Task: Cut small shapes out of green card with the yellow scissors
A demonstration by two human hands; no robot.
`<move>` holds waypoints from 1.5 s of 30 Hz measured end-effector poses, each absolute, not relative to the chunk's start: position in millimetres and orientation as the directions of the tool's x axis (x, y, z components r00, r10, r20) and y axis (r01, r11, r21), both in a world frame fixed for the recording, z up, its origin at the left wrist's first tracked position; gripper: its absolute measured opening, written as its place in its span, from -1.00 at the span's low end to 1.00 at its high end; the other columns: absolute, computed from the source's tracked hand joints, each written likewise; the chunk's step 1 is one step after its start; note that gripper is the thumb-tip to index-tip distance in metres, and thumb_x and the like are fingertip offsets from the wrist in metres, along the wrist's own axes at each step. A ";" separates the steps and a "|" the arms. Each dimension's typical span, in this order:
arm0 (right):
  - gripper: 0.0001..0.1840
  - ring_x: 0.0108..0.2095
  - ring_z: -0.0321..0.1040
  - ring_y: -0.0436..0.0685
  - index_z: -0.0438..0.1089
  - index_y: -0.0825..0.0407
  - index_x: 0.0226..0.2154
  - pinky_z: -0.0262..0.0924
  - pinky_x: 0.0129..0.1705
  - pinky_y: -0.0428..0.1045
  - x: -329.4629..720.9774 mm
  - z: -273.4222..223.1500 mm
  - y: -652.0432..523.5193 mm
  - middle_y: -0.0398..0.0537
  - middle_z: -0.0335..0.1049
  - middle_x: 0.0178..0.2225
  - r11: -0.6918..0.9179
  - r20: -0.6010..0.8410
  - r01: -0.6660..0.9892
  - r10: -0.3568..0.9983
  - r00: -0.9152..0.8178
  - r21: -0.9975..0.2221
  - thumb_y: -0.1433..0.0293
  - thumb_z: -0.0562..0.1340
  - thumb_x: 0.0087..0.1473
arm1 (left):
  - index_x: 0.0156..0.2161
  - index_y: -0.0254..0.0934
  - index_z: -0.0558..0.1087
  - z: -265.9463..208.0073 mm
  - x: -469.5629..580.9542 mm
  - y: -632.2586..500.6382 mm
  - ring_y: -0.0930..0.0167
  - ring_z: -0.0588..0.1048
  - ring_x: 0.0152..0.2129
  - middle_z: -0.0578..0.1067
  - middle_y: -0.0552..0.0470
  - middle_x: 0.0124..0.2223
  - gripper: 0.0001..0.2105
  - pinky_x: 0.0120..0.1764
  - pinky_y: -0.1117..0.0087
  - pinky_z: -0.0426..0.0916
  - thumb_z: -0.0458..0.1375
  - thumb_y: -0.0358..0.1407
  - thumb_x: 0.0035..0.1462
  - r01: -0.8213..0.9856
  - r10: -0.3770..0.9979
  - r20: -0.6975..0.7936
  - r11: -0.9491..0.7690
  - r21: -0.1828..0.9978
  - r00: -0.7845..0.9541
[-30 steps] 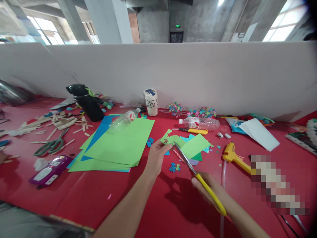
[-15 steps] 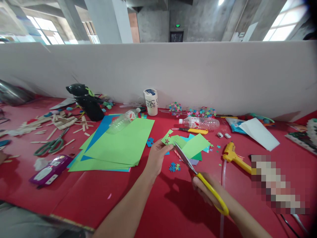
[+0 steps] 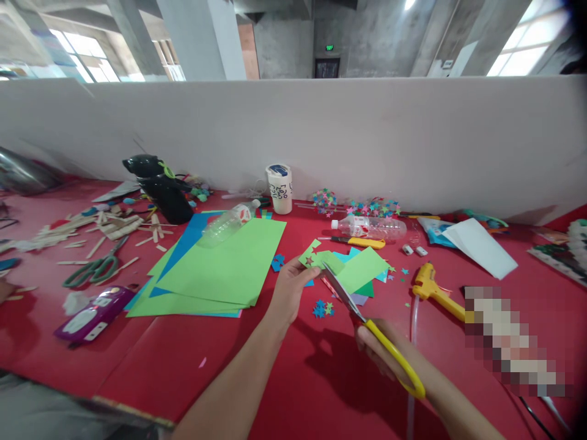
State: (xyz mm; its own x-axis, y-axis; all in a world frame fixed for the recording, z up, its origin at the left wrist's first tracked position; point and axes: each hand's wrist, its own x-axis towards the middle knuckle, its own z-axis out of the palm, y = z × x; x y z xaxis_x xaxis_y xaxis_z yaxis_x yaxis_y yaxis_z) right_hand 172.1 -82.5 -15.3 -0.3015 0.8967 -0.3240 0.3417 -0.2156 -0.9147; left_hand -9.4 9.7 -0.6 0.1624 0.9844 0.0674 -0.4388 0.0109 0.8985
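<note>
My left hand [image 3: 291, 287] pinches a small piece of light green paper [image 3: 328, 259] with star-shaped holes in it. Yellow-handled scissors [image 3: 343, 293] are in my right hand [image 3: 378, 345], their blade tips at the paper's near edge. Whether the blades are cutting into it, I cannot tell. Just beyond lie more paper scraps, with a green rectangle [image 3: 364, 269] on top. On the table below the held paper sits a small cluster of blue and green paper stars [image 3: 323, 308].
Large green sheets [image 3: 215, 269] lie at left under a plastic bottle [image 3: 232, 223]. A yellow glue gun [image 3: 431, 284] is on the right, a yellow cutter knife [image 3: 362, 242] behind the scraps. Green scissors [image 3: 96, 269] and a purple package [image 3: 96, 315] lie far left.
</note>
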 end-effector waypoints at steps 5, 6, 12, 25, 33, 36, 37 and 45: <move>-0.42 -0.77 -0.14 -0.15 0.07 0.02 -0.59 -0.19 -0.76 -0.19 169.6 -13.9 -82.7 -0.36 -0.11 -0.73 -0.277 -0.371 0.338 0.893 -0.255 -0.899 -0.17 -0.03 -0.11 | -0.33 -0.31 0.48 0.2 -9.7 9.8 0.39 0.46 -0.37 0.53 0.02 -0.37 -0.83 -0.21 0.34 0.31 0.20 -0.39 -0.14 -0.427 0.986 0.055 0.017 0.904 0.156; -0.42 -0.77 -0.15 -0.15 0.07 0.02 -0.60 -0.19 -0.76 -0.20 169.4 -14.3 -83.1 -0.37 -0.11 -0.73 -0.282 -0.372 0.340 0.898 -0.235 -0.897 -0.17 -0.03 -0.11 | -0.33 -0.31 0.48 0.4 -9.7 9.8 0.39 0.46 -0.37 0.53 0.02 -0.37 -0.83 -0.21 0.35 0.30 0.20 -0.39 -0.14 -0.425 0.986 0.055 0.017 0.905 0.157; -0.42 -0.79 -0.13 -0.14 0.09 0.02 -0.60 -0.21 -0.77 -0.20 168.9 -16.4 -83.6 -0.38 -0.14 -0.77 -0.303 -0.399 0.377 0.893 -0.210 -0.875 -0.18 -0.03 -0.12 | -0.35 -0.31 0.48 0.9 -10.6 10.2 0.43 0.45 -0.40 0.52 0.05 -0.39 -0.84 -0.22 0.39 0.30 0.20 -0.41 -0.15 -0.426 0.986 0.052 0.022 0.905 0.161; -0.46 -0.81 -0.14 -0.15 0.07 0.01 -0.63 -0.22 -0.78 -0.20 167.4 -5.0 -83.0 -0.38 -0.12 -0.81 -0.318 -0.414 0.368 0.884 -0.218 -0.874 -0.13 0.04 -0.12 | -0.38 -0.32 0.47 5.5 -14.6 11.2 0.44 0.44 -0.47 0.52 0.04 -0.41 -0.84 -0.33 0.42 0.31 0.21 -0.42 -0.19 -0.408 0.983 0.017 0.060 0.911 0.185; -0.48 -0.81 -0.15 -0.15 0.07 0.01 -0.62 -0.22 -0.79 -0.20 168.6 -9.8 -81.9 -0.38 -0.12 -0.80 -0.308 -0.412 0.398 0.887 -0.210 -0.864 -0.10 0.06 -0.10 | -0.34 -0.34 0.47 6.6 -14.9 11.0 0.46 0.42 -0.48 0.51 0.02 -0.41 -0.82 -0.35 0.45 0.30 0.19 -0.42 -0.17 -0.401 0.979 0.036 0.048 0.915 0.198; -0.48 -0.80 -0.16 -0.16 0.07 0.02 -0.63 -0.25 -0.79 -0.20 169.2 -10.5 -81.5 -0.38 -0.13 -0.79 -0.314 -0.410 0.382 0.890 -0.199 -0.869 -0.10 0.09 -0.12 | -0.30 -0.34 0.48 5.9 -16.1 12.1 0.45 0.42 -0.48 0.51 0.02 -0.40 -0.79 -0.36 0.44 0.30 0.19 -0.41 -0.16 -0.364 0.979 0.032 0.044 0.930 0.200; -0.47 -0.81 -0.17 -0.16 0.07 0.02 -0.63 -0.26 -0.79 -0.20 169.3 -10.5 -81.3 -0.39 -0.13 -0.80 -0.314 -0.410 0.383 0.891 -0.198 -0.869 -0.11 0.08 -0.12 | -0.30 -0.34 0.48 5.5 -16.6 12.5 0.45 0.42 -0.48 0.51 0.02 -0.40 -0.78 -0.36 0.44 0.30 0.19 -0.41 -0.16 -0.350 0.979 0.028 0.044 0.936 0.200; -0.49 -0.79 -0.14 -0.14 0.09 0.02 -0.67 -0.24 -0.82 -0.19 170.3 -6.0 -81.1 -0.34 -0.10 -0.77 -0.265 -0.359 0.377 0.910 -0.207 -0.888 -0.08 0.11 -0.12 | -0.30 -0.33 0.49 5.6 -17.9 13.7 0.46 0.42 -0.51 0.51 0.03 -0.42 -0.77 -0.37 0.44 0.31 0.21 -0.38 -0.18 -0.309 0.980 0.003 0.059 0.949 0.197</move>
State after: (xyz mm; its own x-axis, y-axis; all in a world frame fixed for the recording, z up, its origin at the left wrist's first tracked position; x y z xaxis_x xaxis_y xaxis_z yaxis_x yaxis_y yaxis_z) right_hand 170.3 -81.1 -6.0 -0.2066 0.9102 -0.3591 0.3771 -0.2646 -0.8876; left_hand -17.9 13.7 5.6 0.1971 0.9804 0.0030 -0.3087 0.0591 0.9493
